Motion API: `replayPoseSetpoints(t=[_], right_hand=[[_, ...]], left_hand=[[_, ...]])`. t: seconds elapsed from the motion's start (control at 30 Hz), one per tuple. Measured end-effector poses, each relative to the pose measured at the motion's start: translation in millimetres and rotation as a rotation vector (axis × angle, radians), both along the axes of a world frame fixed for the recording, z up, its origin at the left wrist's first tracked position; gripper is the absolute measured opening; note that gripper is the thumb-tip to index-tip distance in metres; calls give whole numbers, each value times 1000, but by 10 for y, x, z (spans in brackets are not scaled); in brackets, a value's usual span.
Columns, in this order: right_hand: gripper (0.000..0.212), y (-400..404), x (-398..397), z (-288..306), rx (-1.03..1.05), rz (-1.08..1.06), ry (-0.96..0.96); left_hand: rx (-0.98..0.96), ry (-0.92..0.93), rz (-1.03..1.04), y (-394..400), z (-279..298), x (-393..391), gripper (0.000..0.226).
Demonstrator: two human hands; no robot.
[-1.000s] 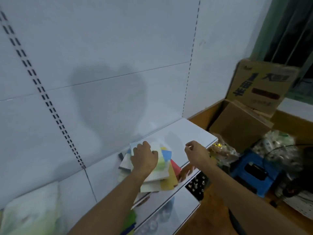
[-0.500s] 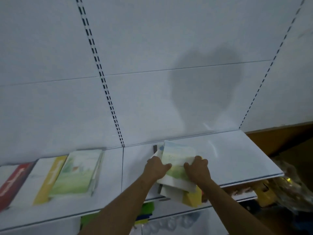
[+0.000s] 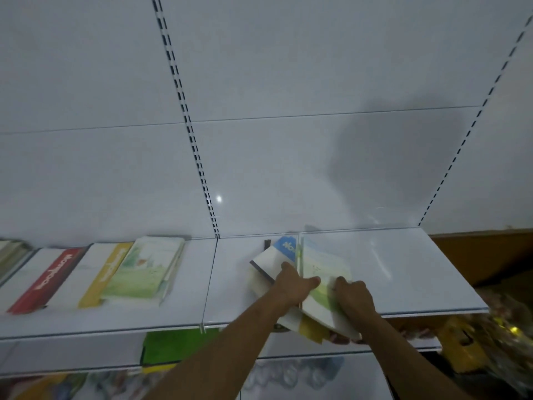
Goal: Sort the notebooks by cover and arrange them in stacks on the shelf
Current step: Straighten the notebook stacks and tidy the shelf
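A person's two hands work a loose pile of notebooks (image 3: 277, 264) at the near edge of a white shelf (image 3: 403, 272), right of its centre seam. The left hand (image 3: 291, 287) presses down on the pile, thumb reaching right onto a green-and-white notebook (image 3: 320, 269), while the right hand (image 3: 356, 295) grips that notebook's near right side, fingers curled over its cover. The notebook sits tilted on top of the heap, its near corner overhanging the shelf edge. Beneath it show a blue-topped cover (image 3: 285, 245) on the far side and a yellow cover (image 3: 310, 330) poking out near. Well apart to the left, sorted stacks lie side by side on the shelf: a red-striped stack (image 3: 49, 278), a yellow-striped stack (image 3: 101, 272) and a green landscape stack (image 3: 144, 269). A slotted white back panel (image 3: 259, 82) rises behind.
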State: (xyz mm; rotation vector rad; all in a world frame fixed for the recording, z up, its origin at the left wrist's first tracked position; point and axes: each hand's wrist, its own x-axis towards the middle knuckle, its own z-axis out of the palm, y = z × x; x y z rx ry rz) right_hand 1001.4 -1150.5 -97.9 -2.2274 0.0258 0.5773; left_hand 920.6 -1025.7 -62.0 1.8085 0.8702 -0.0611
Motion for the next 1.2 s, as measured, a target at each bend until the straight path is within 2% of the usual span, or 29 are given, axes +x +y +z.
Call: replayPoseSetpoints(t=[0.07,0.17,0.3,0.43,0.5,0.67,0.83,1.2], right_hand=[[52,-113,14,-24,11,-13,0],[50,-255,33,14,24,-25,11],[49,-302,52,109,61,-28,-25],[48,-41,3,270,125,26,-108],[45,212,-100,381,156,73,-143],[46,974,-600,492,241,236,-198],[41,1780,-1345,678,307,471,-43],[51,3151,-3318,737,365,774,-88]], left_hand=[[19,-30,-29,-113,1,17,73],[40,-80,-76,-240,-28,24,52],[76,-143,-71,-314,35,-42,40],[69,-188,56,-176,143,-209,29],[36,-213,139,-6,207,-379,31],[70,-300,337,526,306,-1067,24],[131,-357,533,1040,418,-1954,19],[259,-207,823,2025,411,-4008,36]])
